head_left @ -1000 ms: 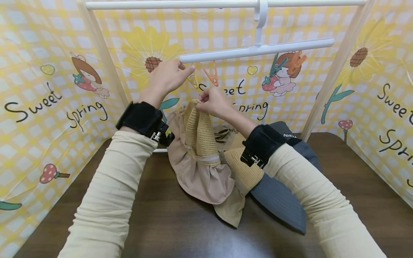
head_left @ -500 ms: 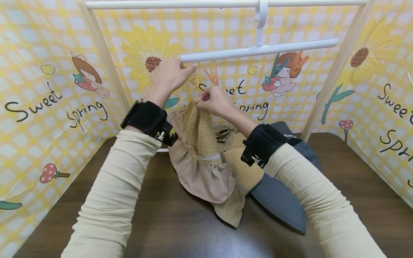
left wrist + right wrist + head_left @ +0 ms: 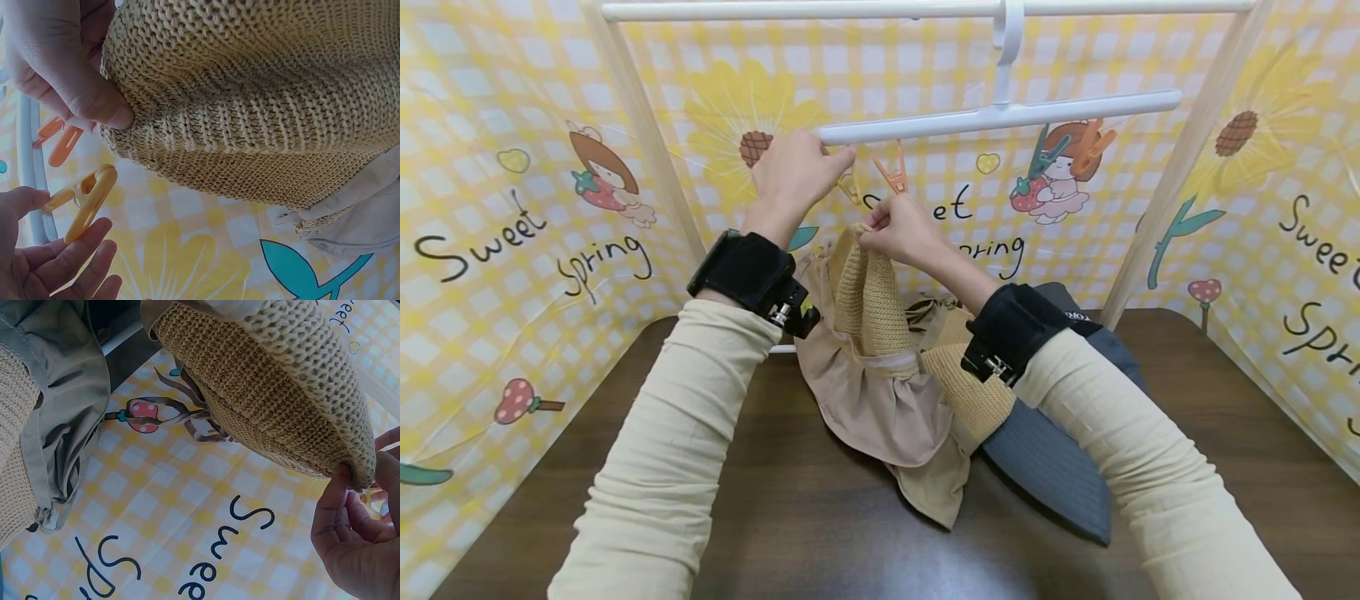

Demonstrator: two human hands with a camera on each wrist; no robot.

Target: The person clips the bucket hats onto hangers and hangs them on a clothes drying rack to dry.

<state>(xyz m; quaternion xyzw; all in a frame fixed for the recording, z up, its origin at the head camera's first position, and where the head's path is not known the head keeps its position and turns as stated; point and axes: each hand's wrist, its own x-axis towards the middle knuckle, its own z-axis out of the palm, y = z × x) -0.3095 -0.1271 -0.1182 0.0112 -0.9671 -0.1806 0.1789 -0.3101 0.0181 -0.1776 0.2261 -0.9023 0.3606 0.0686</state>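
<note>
My left hand (image 3: pixel 796 177) is at the left end of the white hanger (image 3: pixel 917 125). In the left wrist view its thumb and fingers pinch a yellow clothespin (image 3: pixel 92 201). Just below, my right hand (image 3: pixel 904 229) pinches the top of a sun hat (image 3: pixel 883 312) with a knitted straw crown and a beige cloth brim. The hat's peak (image 3: pixel 115 139) is beside the clothespin and apart from it in the left wrist view. The right wrist view shows the crown (image 3: pixel 281 394) sloping down to the pinching fingertips (image 3: pixel 342 478).
An orange clothespin (image 3: pixel 892 172) hangs beside the yellow one; a teal clothespin (image 3: pixel 1047 157) and another orange one hang at the hanger's right. The white rod (image 3: pixel 805 10) carries the hanger. Another straw hat (image 3: pixel 973 383) and a dark grey hat (image 3: pixel 1052 467) lie on the brown table (image 3: pixel 760 500).
My right hand has lifted the sun hat slightly, up and to the right, toward the clothespins. My left forearm has shifted a little to the right, still at the hanger's end.
</note>
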